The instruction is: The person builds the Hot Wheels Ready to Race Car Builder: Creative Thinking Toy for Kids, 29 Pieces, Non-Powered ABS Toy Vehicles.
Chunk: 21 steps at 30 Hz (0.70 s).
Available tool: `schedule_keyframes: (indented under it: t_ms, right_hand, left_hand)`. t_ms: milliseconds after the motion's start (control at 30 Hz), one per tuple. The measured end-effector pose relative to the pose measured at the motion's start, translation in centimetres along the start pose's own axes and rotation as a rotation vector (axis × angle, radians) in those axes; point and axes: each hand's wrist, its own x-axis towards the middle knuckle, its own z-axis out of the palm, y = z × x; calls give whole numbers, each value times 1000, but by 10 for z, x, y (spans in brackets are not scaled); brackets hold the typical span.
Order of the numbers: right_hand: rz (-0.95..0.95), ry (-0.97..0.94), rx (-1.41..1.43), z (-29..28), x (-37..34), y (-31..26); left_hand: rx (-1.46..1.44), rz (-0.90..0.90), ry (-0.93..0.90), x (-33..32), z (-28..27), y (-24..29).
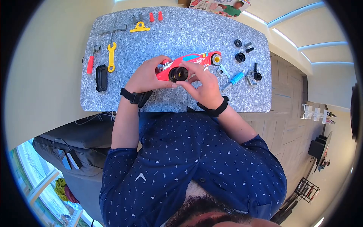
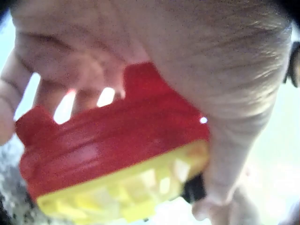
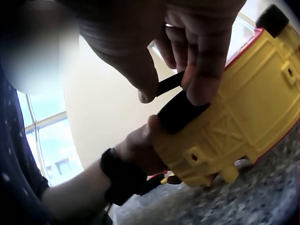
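Note:
A red toy car [image 1: 192, 60] with a yellow underside [image 3: 239, 108] is held above the table, tilted on its side. The left hand [image 1: 145, 75] grips one end of it, with the palm against the red body [image 2: 117, 131] in the left wrist view. Between thumb and fingers, the right hand [image 1: 206, 85] pinches a black ring-like part [image 3: 169, 84] at the black wheel [image 3: 180, 112] near that end. Whether the part touches the wheel is unclear. At the far end sits another wheel [image 1: 216, 59] with a yellow centre.
On the speckled table [image 1: 181, 34] lie a yellow wrench [image 1: 111, 57], a red screwdriver [image 1: 90, 65] and a black tray-like part [image 1: 101, 78] at left. A blue screwdriver [image 1: 236, 78], a grey wrench [image 1: 223, 70] and loose black wheels [image 1: 240, 57] lie at right. Yellow, red and grey pieces lie at the back.

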Motion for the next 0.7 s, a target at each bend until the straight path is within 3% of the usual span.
schedule_keyframes:
  t_ms: [100, 200, 500, 700]
  right_hand:
    - [-80, 50, 161, 0, 5, 10]
    - [-36, 58, 256, -1, 4, 9]
    - [-241, -75, -154, -8, 17, 4]
    - [-146, -143, -97, -10, 24, -3]
  left_hand:
    - [-5, -7, 16, -1, 0, 1]
    - [-13, -21, 3, 0, -1, 2]
    - [6, 5, 8, 1, -1, 2]
    - [30, 27, 17, 1, -1, 4]
